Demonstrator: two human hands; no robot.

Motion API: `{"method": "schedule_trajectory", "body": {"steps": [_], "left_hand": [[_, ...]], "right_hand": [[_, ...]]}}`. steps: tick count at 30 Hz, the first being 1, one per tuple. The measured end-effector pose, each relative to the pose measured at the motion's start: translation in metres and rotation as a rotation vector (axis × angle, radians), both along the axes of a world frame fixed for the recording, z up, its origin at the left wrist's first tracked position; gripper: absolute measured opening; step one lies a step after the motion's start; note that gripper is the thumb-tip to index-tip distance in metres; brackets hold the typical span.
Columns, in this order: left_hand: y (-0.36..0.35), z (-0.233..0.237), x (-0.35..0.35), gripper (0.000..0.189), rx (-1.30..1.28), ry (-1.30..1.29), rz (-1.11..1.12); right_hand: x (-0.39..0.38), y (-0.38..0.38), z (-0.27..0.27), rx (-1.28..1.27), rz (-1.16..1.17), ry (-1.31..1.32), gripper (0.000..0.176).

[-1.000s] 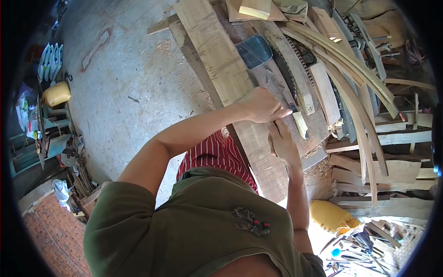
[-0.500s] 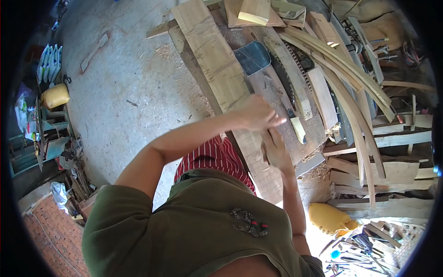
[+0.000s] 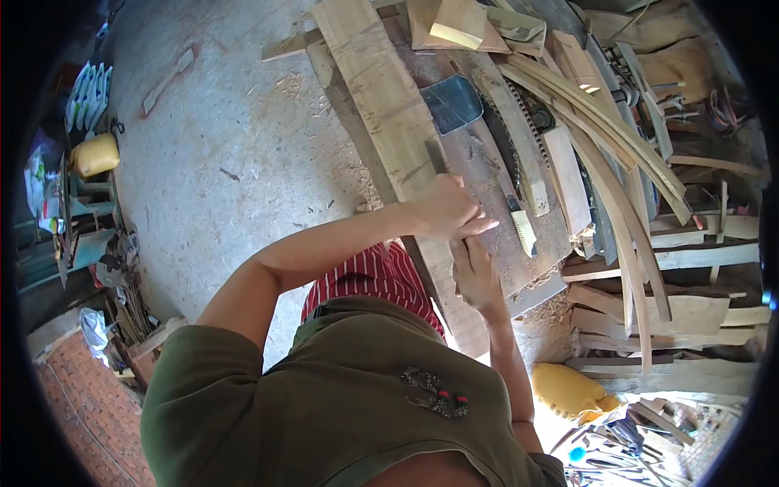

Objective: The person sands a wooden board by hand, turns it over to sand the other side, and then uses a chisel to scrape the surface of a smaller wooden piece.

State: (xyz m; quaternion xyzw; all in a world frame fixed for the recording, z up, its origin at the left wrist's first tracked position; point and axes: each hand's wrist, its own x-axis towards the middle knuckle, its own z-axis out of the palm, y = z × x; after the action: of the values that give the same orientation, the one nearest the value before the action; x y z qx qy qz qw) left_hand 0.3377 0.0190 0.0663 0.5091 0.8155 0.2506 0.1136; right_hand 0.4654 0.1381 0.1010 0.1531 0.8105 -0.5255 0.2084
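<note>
A long, pale wooden plank (image 3: 377,101) runs diagonally along the near side of the workbench. My left hand (image 3: 445,209) is closed over it, and a dark, flat strip like a tool blade (image 3: 436,156) juts from the far side of that hand. Just nearer to my body, my right hand (image 3: 477,280) is closed too, its fingers curled and almost touching the left. Whatever lies inside the right hand's fingers is hidden. A brush with pale bristles (image 3: 523,233) lies on the bench to the right of both hands.
On the workbench (image 3: 535,272) lie a dark blue sheet (image 3: 452,104), a wood block (image 3: 458,22) and a chain-like part (image 3: 527,118). Long curved wood strips (image 3: 621,207) overhang its right side. A yellow sack (image 3: 568,394) and stacked boards (image 3: 690,321) are at right; a yellow jerrycan (image 3: 95,156) is at left.
The view has shifted slightly. Both hands stay closed and close together, a little nearer to my body along the plank, and more of the dark strip shows beyond my left hand.
</note>
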Motion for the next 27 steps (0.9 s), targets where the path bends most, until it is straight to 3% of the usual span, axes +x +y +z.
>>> {"method": "schedule_trajectory", "body": {"steps": [2,4,5,8,12,14,16,19,21,24,27], "left_hand": [[-0.003,-0.011,0.002,0.066,-0.016,-0.021,-0.025],[-0.011,-0.031,-0.027,0.065,0.183,0.156,0.090],[-0.015,-0.025,-0.039,0.050,0.114,0.196,0.105],[-0.018,-0.013,-0.034,0.046,0.055,0.083,0.136],[-0.011,-0.018,0.037,0.046,0.142,0.086,0.163],[-0.014,-0.015,0.055,0.046,0.426,-0.060,0.137],[-0.026,-0.018,0.036,0.042,0.344,-0.130,0.100],[-0.048,-0.029,-0.009,0.041,0.193,0.083,0.206],[-0.058,-0.033,-0.029,0.057,0.435,0.112,0.257],[-0.051,-0.032,0.004,0.044,0.256,0.229,0.279],[-0.041,-0.026,0.044,0.045,0.445,0.040,0.233]], "right_hand": [[0.002,0.000,-0.025,0.371,0.274,0.588,0.025],[-0.030,-0.016,-0.020,0.492,0.237,0.464,0.027],[-0.041,-0.024,-0.015,0.607,0.202,0.346,0.028],[-0.045,-0.027,0.002,0.667,0.286,0.228,0.031],[0.010,-0.015,0.035,0.596,0.393,0.006,0.031],[0.015,-0.021,0.041,0.600,0.401,0.010,0.030],[0.009,-0.029,0.039,0.602,0.384,0.011,0.030],[-0.038,-0.047,0.021,0.592,0.420,0.110,0.030],[-0.053,-0.057,0.014,0.622,0.396,0.221,0.031],[-0.030,-0.049,0.016,0.602,0.441,0.151,0.031],[0.005,-0.041,0.035,0.586,0.464,0.029,0.031]]}}
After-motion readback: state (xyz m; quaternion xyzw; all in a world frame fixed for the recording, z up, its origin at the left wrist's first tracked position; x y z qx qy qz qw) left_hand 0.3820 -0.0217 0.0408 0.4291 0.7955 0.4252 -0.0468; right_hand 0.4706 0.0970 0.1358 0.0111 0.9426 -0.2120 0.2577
